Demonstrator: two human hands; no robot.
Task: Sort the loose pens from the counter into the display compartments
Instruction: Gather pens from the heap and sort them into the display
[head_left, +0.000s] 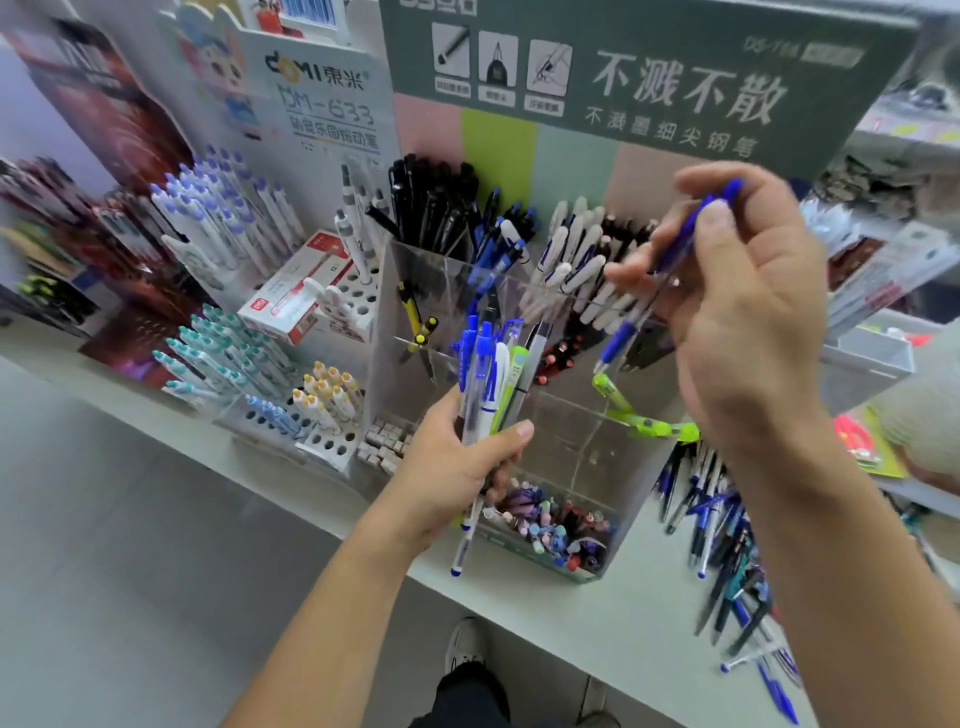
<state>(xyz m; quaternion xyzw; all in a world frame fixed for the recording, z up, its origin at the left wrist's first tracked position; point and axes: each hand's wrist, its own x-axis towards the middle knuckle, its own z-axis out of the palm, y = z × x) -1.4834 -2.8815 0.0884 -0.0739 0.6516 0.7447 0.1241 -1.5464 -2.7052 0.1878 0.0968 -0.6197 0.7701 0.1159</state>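
Note:
My left hand (457, 467) grips a bundle of pens (491, 374), blue, white, green and grey, held upright in front of the clear acrylic display (597, 441). My right hand (737, 312) is raised over the display's right side and pinches a single blue pen (670, 270), tip pointing down-left toward the compartments. The back compartments hold black pens (436, 202) and white-and-blue pens (571, 249). A pile of loose pens (727, 545) lies on the white counter (597, 623) to the right, partly hidden by my right forearm.
The front compartment holds small erasers or caps (556, 525). Green pens (644, 415) lean in a right compartment. To the left stand racks of white and teal pens (223, 343), a red-and-white box (296, 291) and a cardboard sign (322, 104). My shoe (465, 647) shows below the counter edge.

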